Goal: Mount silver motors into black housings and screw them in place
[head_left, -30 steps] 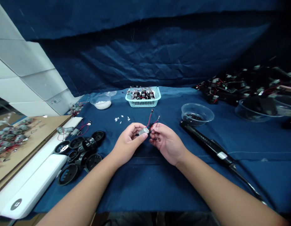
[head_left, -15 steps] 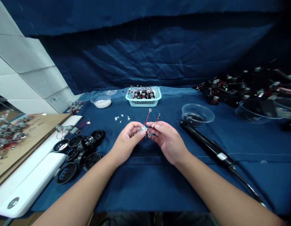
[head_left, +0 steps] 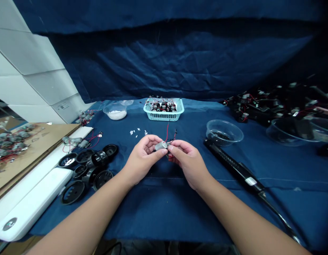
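Note:
Over the middle of the blue cloth, a small silvery motor [head_left: 160,145] is pinched between the thumb and fingers of my left hand [head_left: 144,154]. A red wire [head_left: 167,132] rises from it, and a second lead with a dark tip stands up close by. My right hand [head_left: 188,159] is closed at the motor's right end, its thumb and fingertips gripping the wires there. The fingertips of both hands almost touch. What lies beneath the right fingers is partly hidden.
A light-blue basket [head_left: 164,115] of wired motors stands behind my hands, with small white pieces [head_left: 137,131] nearer. Black round parts [head_left: 86,170] and a white case [head_left: 33,205] lie left. On the right are a clear bowl [head_left: 224,132] and a black electric screwdriver [head_left: 230,163].
The motor has turned in my left fingers, so its silvery side now shows. My right fingers have closed in on its wires, and the leads stand differently.

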### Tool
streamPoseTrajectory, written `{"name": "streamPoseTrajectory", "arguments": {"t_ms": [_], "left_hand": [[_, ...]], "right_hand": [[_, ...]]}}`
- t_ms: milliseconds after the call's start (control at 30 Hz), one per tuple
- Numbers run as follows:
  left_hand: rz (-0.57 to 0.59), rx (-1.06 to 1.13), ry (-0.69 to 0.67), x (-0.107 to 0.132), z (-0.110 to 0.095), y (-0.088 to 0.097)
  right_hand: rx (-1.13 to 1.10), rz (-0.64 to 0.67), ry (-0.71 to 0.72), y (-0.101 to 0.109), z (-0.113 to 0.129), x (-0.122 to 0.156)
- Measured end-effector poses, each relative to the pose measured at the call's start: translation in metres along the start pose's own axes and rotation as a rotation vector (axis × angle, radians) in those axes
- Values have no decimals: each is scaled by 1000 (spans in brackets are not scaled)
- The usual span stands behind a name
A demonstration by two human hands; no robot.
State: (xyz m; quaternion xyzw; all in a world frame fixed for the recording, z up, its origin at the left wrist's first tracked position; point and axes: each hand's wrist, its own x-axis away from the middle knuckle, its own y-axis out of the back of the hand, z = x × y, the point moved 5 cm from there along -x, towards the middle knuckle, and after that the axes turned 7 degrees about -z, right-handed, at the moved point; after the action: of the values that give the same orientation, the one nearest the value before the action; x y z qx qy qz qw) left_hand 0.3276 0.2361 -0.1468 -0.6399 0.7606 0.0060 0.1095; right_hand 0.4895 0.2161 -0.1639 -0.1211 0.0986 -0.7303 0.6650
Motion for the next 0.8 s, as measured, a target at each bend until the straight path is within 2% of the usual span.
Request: {"name": "streamPoseTrajectory", "arguments": {"t_ms": [167, 300, 433, 600, 733, 800], "left_hand": [[-66, 5, -14, 0, -2, 4], [-144, 24, -4, -2, -3, 8], [-144, 53, 36, -2, -2, 9], [-169, 236, 100, -1, -1, 11], [-233, 417, 125, -4, -4, 12], [-247, 469, 125, -4, -7, 12]], "right_hand": [[61, 3, 55, 1, 2, 0], [179, 24, 184, 2, 10, 2], [307, 53, 276, -1, 14, 4], [379, 191, 240, -11, 10, 12], [308, 349, 163, -20, 5, 23], [290, 381, 165, -24, 4, 28]]}}
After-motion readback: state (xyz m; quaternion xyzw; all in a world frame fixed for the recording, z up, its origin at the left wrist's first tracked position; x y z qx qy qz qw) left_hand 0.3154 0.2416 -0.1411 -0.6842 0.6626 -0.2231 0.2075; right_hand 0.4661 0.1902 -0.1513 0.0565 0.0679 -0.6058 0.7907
